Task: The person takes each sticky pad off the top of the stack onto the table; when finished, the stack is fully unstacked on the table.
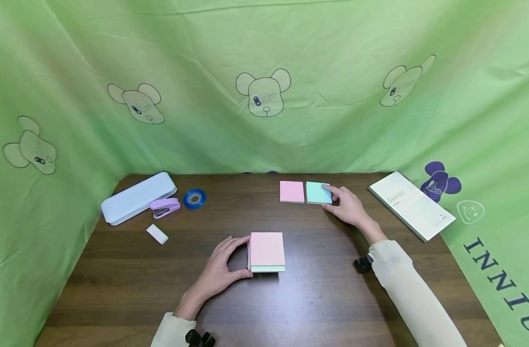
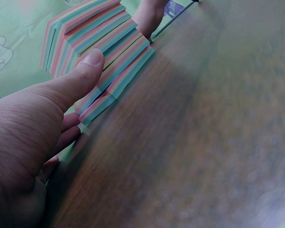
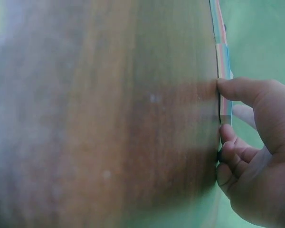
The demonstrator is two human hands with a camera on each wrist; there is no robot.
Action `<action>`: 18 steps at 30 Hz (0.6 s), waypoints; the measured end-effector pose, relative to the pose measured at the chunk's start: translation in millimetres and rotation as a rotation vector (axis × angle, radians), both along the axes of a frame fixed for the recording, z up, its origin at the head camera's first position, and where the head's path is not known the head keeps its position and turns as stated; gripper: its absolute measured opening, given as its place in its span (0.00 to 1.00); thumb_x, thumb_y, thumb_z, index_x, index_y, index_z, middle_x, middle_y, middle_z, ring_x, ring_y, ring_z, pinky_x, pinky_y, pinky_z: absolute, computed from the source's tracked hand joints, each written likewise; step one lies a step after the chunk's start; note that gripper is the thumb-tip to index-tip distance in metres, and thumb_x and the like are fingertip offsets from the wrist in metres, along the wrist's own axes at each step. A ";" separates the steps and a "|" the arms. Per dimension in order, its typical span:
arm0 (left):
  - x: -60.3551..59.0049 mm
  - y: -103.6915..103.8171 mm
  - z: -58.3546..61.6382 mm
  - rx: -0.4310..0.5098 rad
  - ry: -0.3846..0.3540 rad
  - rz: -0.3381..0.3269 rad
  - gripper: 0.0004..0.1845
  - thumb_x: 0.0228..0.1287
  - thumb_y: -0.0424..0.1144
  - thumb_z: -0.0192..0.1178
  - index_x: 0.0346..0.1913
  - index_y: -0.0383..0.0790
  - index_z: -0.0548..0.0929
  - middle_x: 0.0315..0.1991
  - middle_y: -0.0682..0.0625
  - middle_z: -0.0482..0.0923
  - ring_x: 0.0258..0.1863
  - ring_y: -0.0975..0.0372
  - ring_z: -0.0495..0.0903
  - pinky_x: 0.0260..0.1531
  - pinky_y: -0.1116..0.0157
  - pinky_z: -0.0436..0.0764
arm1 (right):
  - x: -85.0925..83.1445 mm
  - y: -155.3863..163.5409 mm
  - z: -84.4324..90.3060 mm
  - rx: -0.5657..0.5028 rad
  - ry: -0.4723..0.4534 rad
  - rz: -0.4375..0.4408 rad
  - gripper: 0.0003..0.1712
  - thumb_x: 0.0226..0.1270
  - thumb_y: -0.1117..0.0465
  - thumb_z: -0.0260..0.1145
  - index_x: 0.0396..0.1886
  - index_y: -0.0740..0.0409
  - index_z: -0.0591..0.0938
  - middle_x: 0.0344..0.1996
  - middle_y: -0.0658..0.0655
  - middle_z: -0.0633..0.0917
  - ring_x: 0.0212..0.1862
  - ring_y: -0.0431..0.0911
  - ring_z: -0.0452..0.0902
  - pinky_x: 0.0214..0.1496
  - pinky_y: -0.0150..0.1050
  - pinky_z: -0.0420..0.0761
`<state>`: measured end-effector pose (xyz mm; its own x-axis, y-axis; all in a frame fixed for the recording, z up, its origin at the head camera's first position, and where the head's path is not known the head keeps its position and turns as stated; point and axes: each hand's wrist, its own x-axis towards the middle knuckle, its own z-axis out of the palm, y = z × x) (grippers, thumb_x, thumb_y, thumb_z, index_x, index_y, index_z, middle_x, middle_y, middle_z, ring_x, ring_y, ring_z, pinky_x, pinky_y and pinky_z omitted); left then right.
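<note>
Hands rest on a dark wooden table (image 1: 316, 299), two of them, each at its own paper. The left hand (image 1: 221, 272) curls around the near stack of sticky notes (image 1: 266, 251), one thick block with a pink top sheet and a green layer at its base; thumb and fingertips press against its left edge, and the left wrist view shows the thumb (image 2: 80, 78) lying on the striped side of the block. The right hand (image 1: 347, 205) lies farther back, its fingers lightly bent, pinching the right edge of one thin teal pad (image 1: 318, 192), thumb in front and fingertips on top. Just left of those fingers, beside the teal pad, sits one pink pad (image 1: 292, 191), so three note piles in all. To the right of the right hand lies one white booklet (image 1: 412, 205). Well left of the left fingers are one pale blue case (image 1: 136, 197), one purple stapler (image 1: 165, 207), one blue tape roll (image 1: 194, 198) and one white eraser (image 1: 157, 233).
</note>
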<state>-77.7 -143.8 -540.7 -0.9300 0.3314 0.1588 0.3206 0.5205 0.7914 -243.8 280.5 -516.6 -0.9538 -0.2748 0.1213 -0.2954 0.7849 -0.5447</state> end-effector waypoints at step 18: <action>0.0 -0.4 1.0 0.002 0.004 -0.002 0.48 0.57 0.49 0.87 0.81 0.53 0.77 0.76 0.54 0.80 0.83 0.42 0.67 0.82 0.34 0.60 | 42.0 -18.4 33.9 0.019 0.059 -0.066 0.40 0.75 0.55 0.77 0.80 0.64 0.75 0.40 0.60 0.83 0.36 0.51 0.76 0.40 0.52 0.78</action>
<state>-77.7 -144.2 -539.7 -0.9286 0.3333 0.1629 0.3247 0.5179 0.7915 -201.7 262.1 -482.7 -0.9614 -0.2141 0.1729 -0.2735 0.8138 -0.5127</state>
